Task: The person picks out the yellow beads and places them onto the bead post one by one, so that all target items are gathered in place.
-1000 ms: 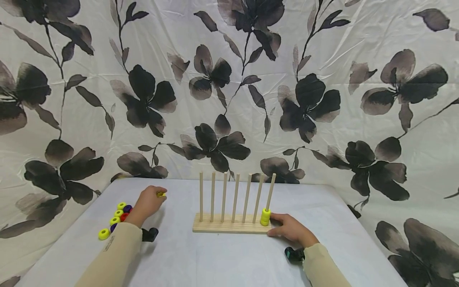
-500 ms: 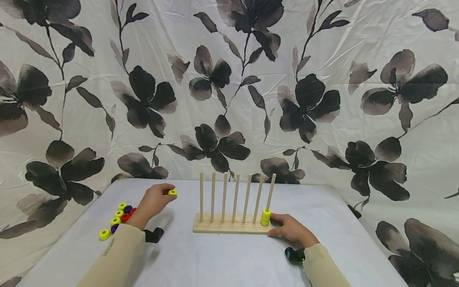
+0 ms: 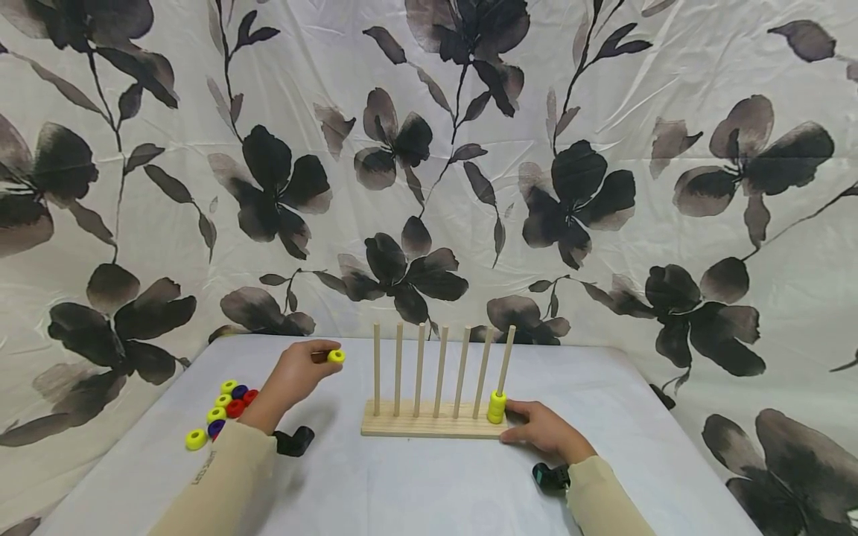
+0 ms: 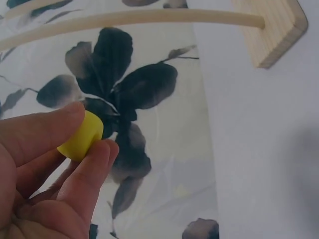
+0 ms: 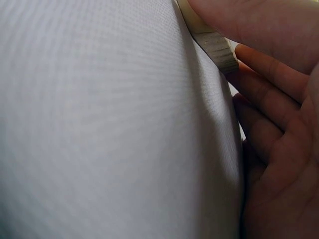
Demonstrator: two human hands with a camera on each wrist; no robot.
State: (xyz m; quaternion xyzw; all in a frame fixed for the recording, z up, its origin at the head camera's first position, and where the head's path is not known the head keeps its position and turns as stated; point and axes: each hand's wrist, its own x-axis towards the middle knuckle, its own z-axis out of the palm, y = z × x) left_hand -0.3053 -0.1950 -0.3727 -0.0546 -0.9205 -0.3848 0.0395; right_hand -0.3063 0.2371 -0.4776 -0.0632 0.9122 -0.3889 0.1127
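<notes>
My left hand [image 3: 298, 376] pinches a yellow bead [image 3: 337, 356] between thumb and fingertips, raised above the table left of the wooden peg stand [image 3: 429, 426]. The left wrist view shows the same yellow bead [image 4: 82, 137] from the side, its hole hidden. Several upright pegs rise in a row from the stand's flat base. On the rightmost peg [image 3: 507, 361] sits a short stack of yellow beads [image 3: 497, 408]. My right hand [image 3: 544, 430] holds the right end of the base, thumb in front and fingers behind; its wooden end [image 5: 219, 50] shows in the right wrist view.
Loose beads lie at the left of the white table [image 3: 429, 491], beside the left forearm: several yellow ones [image 3: 196, 439], a red bead [image 3: 235, 408] and a blue bead [image 3: 216, 428] among them. A floral cloth [image 3: 429, 186] hangs behind the table.
My left hand has carried the yellow bead to the right, away from the loose beads and toward the pegs. My right hand stays in place on the stand.
</notes>
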